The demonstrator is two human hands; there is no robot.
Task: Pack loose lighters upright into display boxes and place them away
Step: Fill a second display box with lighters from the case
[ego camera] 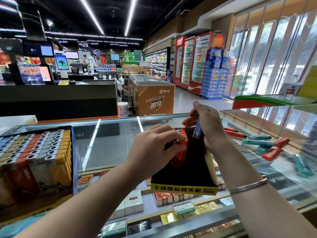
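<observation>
A black display box with a yellow front band stands on the glass counter. A few red lighters stand upright at its far end. My left hand rests on their tops, fingers curled over them. My right hand holds a blue lighter head down just above the box's far right corner. Loose red and teal lighters lie on the glass to the right.
A full display box of upright lighters sits at the left on the counter. Cigarette packs fill the case under the glass. Beyond the counter are a checkout desk, freezers and drink fridges.
</observation>
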